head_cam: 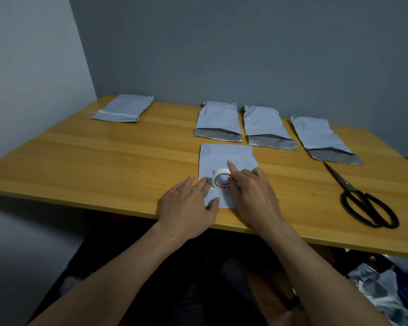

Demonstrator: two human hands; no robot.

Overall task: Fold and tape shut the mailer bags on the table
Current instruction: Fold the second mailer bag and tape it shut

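A folded grey-blue mailer bag [226, 156] lies at the table's near edge. A white tape roll [220, 178] stands on edge on it, with a strip of tape running left under my fingers. My left hand [189, 208] lies flat, fingers straight, pressing the bag and the tape strip. My right hand [252, 196] holds the roll from the right, index finger stretched out over it. Three open mailer bags [218, 118] [264, 123] [318, 135] lie in a row behind. A taped mailer bag [125, 107] lies at the far left.
Black scissors [360, 198] lie at the right on the wooden table [92, 161]. Grey walls stand behind and to the left. Crumpled plastic [382, 285] lies on the floor at lower right.
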